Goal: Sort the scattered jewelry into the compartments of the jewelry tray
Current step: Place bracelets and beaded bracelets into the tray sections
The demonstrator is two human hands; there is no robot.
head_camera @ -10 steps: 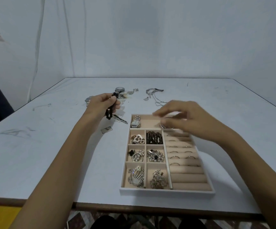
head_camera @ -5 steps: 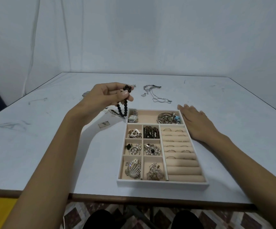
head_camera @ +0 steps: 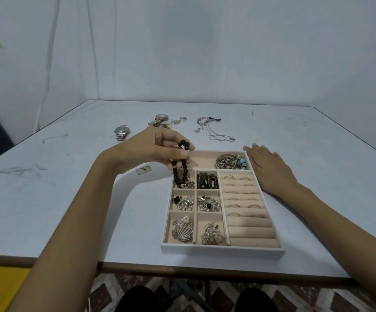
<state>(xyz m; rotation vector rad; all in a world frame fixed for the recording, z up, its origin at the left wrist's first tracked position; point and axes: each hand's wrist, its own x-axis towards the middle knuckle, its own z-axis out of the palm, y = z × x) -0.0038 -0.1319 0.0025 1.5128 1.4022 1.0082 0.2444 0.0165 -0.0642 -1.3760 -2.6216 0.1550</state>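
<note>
Black beads form a bracelet [head_camera: 180,171] that hangs from the left grip [head_camera: 157,149], pinched between thumb and fingertips at its upper end. The loop drops straight below this grip to the left small compartment in the second row of the jewelry tray [head_camera: 222,250]. Whether its lowest beads rest on the pieces already there cannot be told.

Right of the left grip, the tray's long far compartment holds a heap of metal pieces [head_camera: 231,162], one with blue beads. The right grip [head_camera: 269,168] lies flat, palm down on the counter [head_camera: 70,199], with fingers straight and holding nothing, just beside the tray's far right wall. Left of this grip, the ring rolls [head_camera: 241,194] carry several rings.

Beyond the left grip, loose on the counter, lie two watches [head_camera: 121,132] and a tangle of silver chains [head_camera: 214,131]. A small tag [head_camera: 143,170] lies on the counter just beneath the left grip, beside the tray.
</note>
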